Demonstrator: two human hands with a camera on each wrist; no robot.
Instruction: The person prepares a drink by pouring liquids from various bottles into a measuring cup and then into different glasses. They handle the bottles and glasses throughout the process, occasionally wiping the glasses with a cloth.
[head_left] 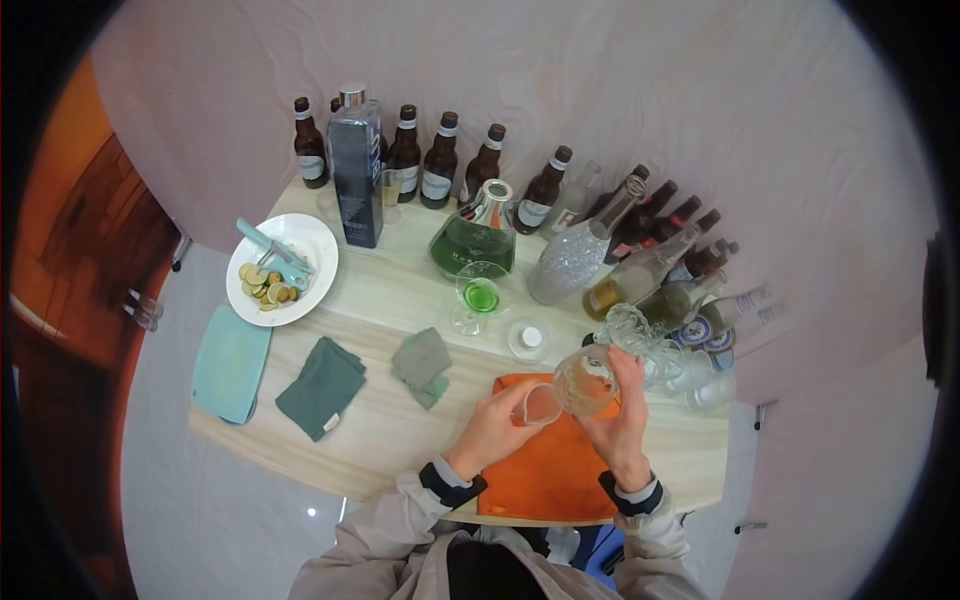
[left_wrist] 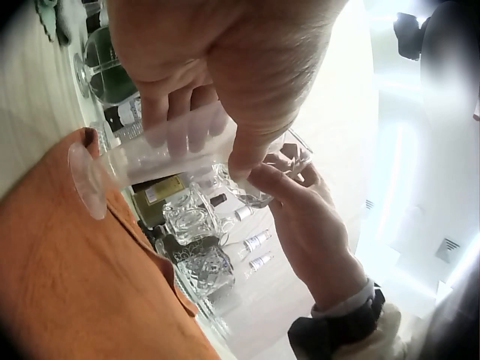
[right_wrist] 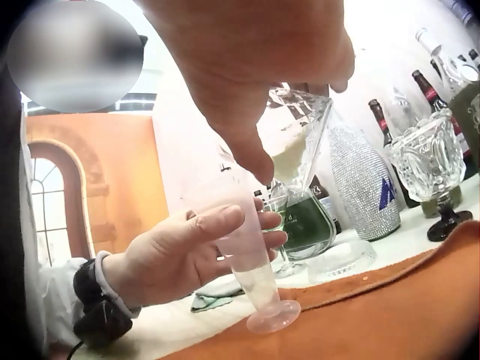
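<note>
My left hand (head_left: 492, 432) grips a tall, clear footed cup (right_wrist: 251, 262), its fingers and thumb curled round the upper body. The cup leans, with its round foot (left_wrist: 88, 180) over the orange cloth (head_left: 540, 470). My right hand (head_left: 622, 425) holds a patterned clear glass (head_left: 585, 382) tipped toward the cup's mouth. Something pale shows inside the glass (right_wrist: 300, 142) in the right wrist view. Glass and cup overlap at their rims in the left wrist view, where my left thumb partly hides them.
Beyond the hands stand a green decanter (head_left: 465, 250), a stemmed glass with green liquid (head_left: 480, 295) and a glittery bottle (head_left: 570, 262). Cut glasses (head_left: 650, 355) crowd the right. Brown bottles line the back. Leftward lie folded cloths (head_left: 322, 388) and a plate (head_left: 320, 240) with citrus slices.
</note>
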